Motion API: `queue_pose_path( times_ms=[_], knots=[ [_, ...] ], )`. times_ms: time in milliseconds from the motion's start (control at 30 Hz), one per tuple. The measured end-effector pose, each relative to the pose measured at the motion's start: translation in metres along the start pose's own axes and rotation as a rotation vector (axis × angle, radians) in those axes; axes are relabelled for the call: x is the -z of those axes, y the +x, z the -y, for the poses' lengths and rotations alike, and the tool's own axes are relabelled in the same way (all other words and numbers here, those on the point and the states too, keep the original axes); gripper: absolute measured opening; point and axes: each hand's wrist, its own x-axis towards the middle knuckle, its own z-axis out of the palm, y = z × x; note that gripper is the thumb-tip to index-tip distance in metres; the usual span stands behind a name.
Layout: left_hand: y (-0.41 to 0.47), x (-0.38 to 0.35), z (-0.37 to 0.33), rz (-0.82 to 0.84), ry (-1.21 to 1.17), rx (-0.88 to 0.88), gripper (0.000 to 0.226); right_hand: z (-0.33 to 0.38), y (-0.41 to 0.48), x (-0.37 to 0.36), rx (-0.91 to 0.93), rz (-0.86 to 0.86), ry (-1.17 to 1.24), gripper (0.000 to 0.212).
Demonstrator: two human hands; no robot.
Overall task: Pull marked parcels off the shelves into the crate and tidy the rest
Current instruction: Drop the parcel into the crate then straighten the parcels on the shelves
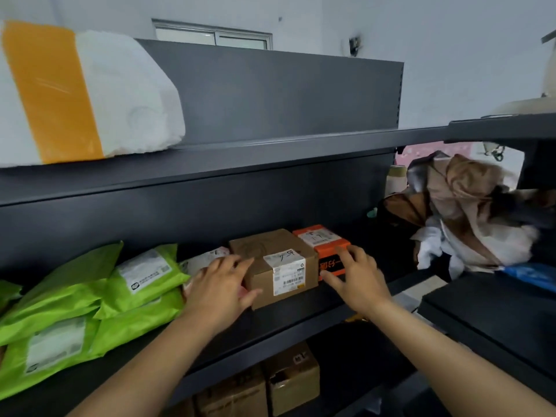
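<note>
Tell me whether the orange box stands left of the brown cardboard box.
No, the orange box stands right of the brown cardboard box, under the right hand.

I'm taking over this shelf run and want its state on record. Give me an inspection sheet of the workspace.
Surface: dark metal shelf, middle tier, holding parcels.
Job's things: brown box and orange box side by side, each labelled; green mailers stacked at left; white mailer between them and the brown box; crate not in view.
Clutter: heap of fabric and a blue bag on the neighbouring unit at right.
Hands: left hand rests flat against the brown box's left side; right hand rests with spread fingers on the orange box.
Cables: nothing seen.
Surroundings: foam-wrapped parcel on the top tier; cardboard boxes on the tier below; window in the back wall.
</note>
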Motion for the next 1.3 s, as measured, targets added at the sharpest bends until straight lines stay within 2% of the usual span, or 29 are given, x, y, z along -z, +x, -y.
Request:
queue_pose_path(
  times_ms=[167,300,567,700,833,1033,1167,1300],
  knots=[
    [0.022,-0.015,0.004,0.215,-0.006,-0.009,0.076,-0.002,0.025,-0.013,-0.174,-0.014,0.146,0.081],
    [0.031,-0.027,0.008,0.120,-0.095,-0.004,0.065,0.001,0.048,-0.024,-0.259,-0.022,0.210,0.091],
    [0.039,-0.037,0.014,-0.028,-0.205,-0.008,0.045,-0.001,0.080,-0.044,-0.373,0.107,0.537,0.071],
    [0.044,-0.040,0.012,-0.036,-0.204,0.023,0.041,-0.003,0.089,-0.042,-0.346,0.114,0.444,0.073],
    [0.041,-0.039,0.008,-0.054,-0.211,0.076,0.040,-0.016,0.086,-0.037,-0.270,0.023,0.361,0.071],
    [0.042,-0.034,-0.003,-0.018,-0.193,0.175,0.040,-0.058,0.087,-0.020,-0.224,0.031,0.411,0.061],
    [0.040,-0.033,-0.011,-0.021,-0.187,0.245,0.039,-0.080,0.093,-0.013,-0.255,0.038,0.572,0.048],
    [0.039,-0.033,-0.017,-0.017,-0.210,0.305,0.038,-0.092,0.097,-0.009,-0.415,0.043,0.915,0.043]
  ],
)
